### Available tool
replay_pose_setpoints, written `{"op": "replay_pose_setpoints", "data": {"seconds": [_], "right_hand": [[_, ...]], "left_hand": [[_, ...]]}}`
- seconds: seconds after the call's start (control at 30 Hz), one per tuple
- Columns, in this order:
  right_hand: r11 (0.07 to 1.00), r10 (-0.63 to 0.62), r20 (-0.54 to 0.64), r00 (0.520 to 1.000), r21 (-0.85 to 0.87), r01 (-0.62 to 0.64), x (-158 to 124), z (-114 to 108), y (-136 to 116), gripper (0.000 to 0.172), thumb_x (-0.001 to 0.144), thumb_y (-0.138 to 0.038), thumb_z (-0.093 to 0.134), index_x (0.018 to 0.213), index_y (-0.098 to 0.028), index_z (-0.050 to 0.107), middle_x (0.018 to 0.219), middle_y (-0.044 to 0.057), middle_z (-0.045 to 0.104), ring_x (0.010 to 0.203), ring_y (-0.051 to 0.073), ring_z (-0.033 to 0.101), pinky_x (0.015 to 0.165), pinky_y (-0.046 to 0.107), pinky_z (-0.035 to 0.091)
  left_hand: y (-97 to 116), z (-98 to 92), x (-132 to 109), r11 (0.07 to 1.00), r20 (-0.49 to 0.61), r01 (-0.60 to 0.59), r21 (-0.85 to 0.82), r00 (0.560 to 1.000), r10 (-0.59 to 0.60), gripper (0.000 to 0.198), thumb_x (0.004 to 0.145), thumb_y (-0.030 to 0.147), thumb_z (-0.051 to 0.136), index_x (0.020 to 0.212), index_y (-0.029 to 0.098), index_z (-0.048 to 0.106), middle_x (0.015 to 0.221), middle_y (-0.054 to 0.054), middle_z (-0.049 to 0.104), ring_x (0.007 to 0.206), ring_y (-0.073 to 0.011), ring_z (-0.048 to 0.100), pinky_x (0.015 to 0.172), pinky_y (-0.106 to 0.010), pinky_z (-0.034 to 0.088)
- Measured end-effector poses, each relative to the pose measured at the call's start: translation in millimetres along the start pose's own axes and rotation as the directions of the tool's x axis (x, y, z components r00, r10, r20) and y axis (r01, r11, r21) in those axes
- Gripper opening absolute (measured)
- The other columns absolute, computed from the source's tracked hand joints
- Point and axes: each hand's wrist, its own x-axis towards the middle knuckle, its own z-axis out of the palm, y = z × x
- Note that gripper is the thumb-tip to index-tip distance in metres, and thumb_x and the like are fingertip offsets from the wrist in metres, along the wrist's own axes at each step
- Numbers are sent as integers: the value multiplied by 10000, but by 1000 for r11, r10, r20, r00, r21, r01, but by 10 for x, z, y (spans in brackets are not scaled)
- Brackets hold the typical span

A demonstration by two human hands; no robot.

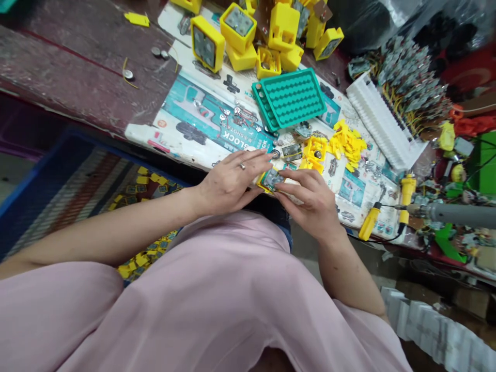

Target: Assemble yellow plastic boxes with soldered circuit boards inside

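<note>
Both my hands meet at the table's near edge over a small yellow housing with a grey-green circuit board in it. My left hand, a ring on one finger, lies over the part's left side with its fingers stretched along the top. My right hand grips the part from the right, fingers curled round it. Just beyond the fingers lie small metal discs, another small board and yellow plastic bits.
A teal pocketed tray sits on a printed cardboard sheet. Yellow housings pile up behind it. A white rack with wired boards stands right, yellow-handled tools at the edge. A blue crate of yellow parts stands at lower left.
</note>
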Motion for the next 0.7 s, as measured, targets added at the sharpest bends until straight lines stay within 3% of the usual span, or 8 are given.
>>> {"op": "replay_pose_setpoints", "data": {"seconds": [0.2,0.27,0.43,0.57,0.7], "right_hand": [[993,7,47,999,-118,-1,26,-54,-50,134,915,-236,636,1022,-273,709,1115,59,746,1023,241,641,869,431,552],[985,0,65,998,-170,11,45,-70,-76,115,921,-250,632,1005,-261,711,1105,67,747,1025,253,635,859,438,547],[965,30,83,996,-261,-7,62,-74,-145,124,940,-256,606,1010,-261,708,1147,69,728,1063,255,611,881,435,516],[954,25,78,997,-301,-1,28,-61,-181,139,946,-250,600,1044,-266,697,1147,52,736,1048,238,609,870,411,497],[958,5,58,998,-286,12,-5,-49,-164,138,951,-254,597,1044,-245,698,1125,39,750,1005,219,619,869,384,490]], "left_hand": [[-8,-54,77,996,74,61,-62,996,-56,674,926,268,579,1515,149,275,1211,-125,694,1087,-245,686,947,-401,535],[-16,-60,84,997,63,57,-59,997,-54,620,929,296,587,1475,129,346,1190,-130,699,1077,-245,679,927,-387,540],[-32,-65,79,999,113,-9,42,994,4,253,964,277,541,1186,194,629,1187,-91,716,1035,-210,684,949,-378,518],[-60,-77,85,996,75,-74,47,995,70,194,947,271,575,1087,183,677,1176,-103,724,1018,-208,686,919,-368,527],[-68,-117,120,994,108,-93,63,990,86,181,941,269,578,1066,182,676,1158,-105,725,1026,-222,689,896,-368,551]]}}
